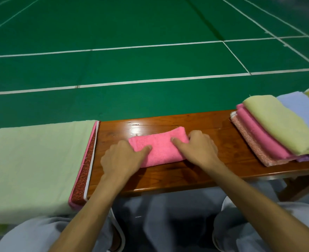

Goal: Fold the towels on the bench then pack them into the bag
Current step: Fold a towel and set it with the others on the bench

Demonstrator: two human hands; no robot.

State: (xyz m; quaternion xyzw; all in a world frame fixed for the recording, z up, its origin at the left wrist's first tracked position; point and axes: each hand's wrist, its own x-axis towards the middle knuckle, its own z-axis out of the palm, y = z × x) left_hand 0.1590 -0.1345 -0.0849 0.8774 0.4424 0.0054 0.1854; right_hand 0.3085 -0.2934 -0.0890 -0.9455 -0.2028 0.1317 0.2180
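Centrally: pink towel (159, 148), folded, lying on bench (204, 124).
Left hand (122, 159): grips towel's left end, thumb on top.
Right hand (201, 148): grips right end.
Far right: stacked towels (277, 128).

We record a green court floor (150, 24) filling the upper half of the view. White boundary lines (150, 45) cross it from left to right and meet other lines receding at the right. A dark seam (204, 18) runs diagonally across it. Grey trousers (241, 233) occupy the lower edge.

Wooden bench (168, 177) under pink towel (161, 142), towel stack (277, 128), green-topped pile (32, 160)
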